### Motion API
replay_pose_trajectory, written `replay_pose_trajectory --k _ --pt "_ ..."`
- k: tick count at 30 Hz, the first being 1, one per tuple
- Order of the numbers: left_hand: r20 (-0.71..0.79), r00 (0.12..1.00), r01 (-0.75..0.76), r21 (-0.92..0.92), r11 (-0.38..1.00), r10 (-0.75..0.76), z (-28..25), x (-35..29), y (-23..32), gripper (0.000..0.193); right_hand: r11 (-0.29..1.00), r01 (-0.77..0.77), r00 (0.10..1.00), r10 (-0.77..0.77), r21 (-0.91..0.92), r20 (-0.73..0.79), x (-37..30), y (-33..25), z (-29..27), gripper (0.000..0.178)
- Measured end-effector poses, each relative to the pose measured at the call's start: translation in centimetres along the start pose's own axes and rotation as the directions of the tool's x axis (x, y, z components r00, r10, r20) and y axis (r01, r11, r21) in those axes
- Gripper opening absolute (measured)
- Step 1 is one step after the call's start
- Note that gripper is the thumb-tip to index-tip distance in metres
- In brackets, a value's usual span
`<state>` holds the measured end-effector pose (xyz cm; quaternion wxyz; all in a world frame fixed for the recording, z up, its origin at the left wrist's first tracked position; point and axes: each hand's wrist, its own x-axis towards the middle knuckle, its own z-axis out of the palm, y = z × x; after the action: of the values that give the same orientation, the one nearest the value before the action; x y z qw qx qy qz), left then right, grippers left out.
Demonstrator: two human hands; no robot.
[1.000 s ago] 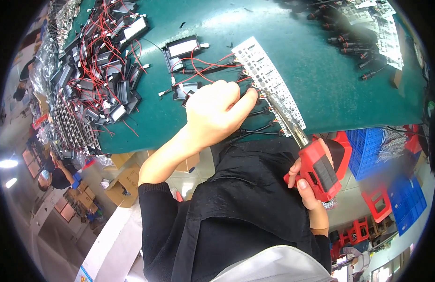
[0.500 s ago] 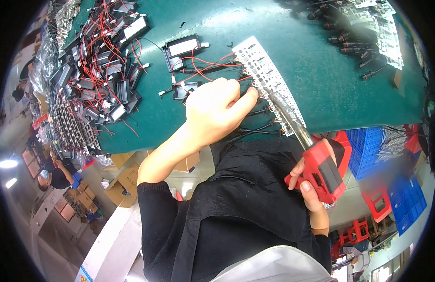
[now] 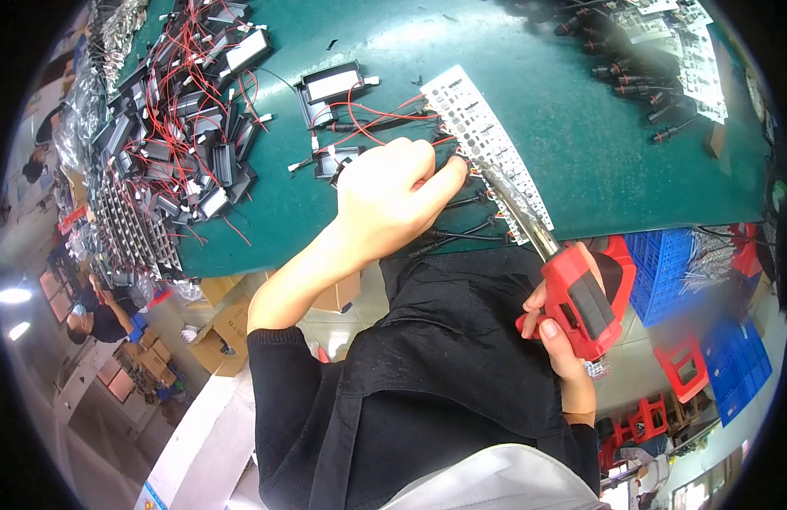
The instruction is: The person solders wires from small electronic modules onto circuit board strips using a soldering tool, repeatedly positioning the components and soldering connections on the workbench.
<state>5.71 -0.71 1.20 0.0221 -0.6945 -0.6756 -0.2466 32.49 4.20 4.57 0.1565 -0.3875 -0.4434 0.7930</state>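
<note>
A long white circuit board panel [image 3: 487, 140] lies slanted on the green table, with small dark parts across it. Black cables [image 3: 461, 234] and red wires [image 3: 385, 115] run up to its left edge. My left hand [image 3: 389, 200] is closed in a pinch at that edge, on a black cable end; the fingertips partly hide it. In my right hand [image 3: 559, 327] is a red and black soldering gun [image 3: 585, 302], gripped by its handle. Its long metal barrel slants up over the board, and the tip is close to my left fingertips.
Black plastic housings [image 3: 325, 85] with red wires sit left of the board. A large heap of such housings [image 3: 181, 127] covers the table's left. More white boards [image 3: 704, 72] with black connectors lie at the far right. Below the table edge stands a blue crate [image 3: 661, 272].
The soldering gun and my right hand have shifted slightly to the left. My left hand stays at the same spot on the board's edge.
</note>
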Motion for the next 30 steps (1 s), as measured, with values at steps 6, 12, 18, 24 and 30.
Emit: replay_pose_trajectory --k 6,12,18,24,30 --pt "0.002 1.000 0.004 -0.006 1.000 -0.004 0.0 0.1 0.0 0.024 0.998 0.044 0.999 -0.043 0.036 -0.026 -0.3 -0.3 0.4 0.084" --pt "0.027 0.999 0.020 -0.006 1.000 -0.020 -0.5 0.3 0.3 0.022 0.993 0.080 0.994 -0.074 0.083 -0.077 -0.7 -0.7 0.3 0.087" --pt "0.190 0.973 0.155 -0.123 0.980 -0.130 -1.8 0.6 0.4 0.022 0.999 0.041 0.987 -0.037 0.023 -0.155 -1.1 -0.7 0.5 0.074" --pt "-0.015 0.983 0.174 -0.233 0.957 -0.182 -1.0 -0.1 1.0 0.026 0.997 0.063 0.988 -0.057 0.035 -0.142 -1.1 -0.3 0.3 0.078" --pt "-0.055 0.990 0.108 -0.276 0.955 -0.128 0.2 0.0 0.8 0.021 0.992 0.046 0.999 -0.043 0.118 -0.032 -1.0 -0.1 -0.2 0.085"
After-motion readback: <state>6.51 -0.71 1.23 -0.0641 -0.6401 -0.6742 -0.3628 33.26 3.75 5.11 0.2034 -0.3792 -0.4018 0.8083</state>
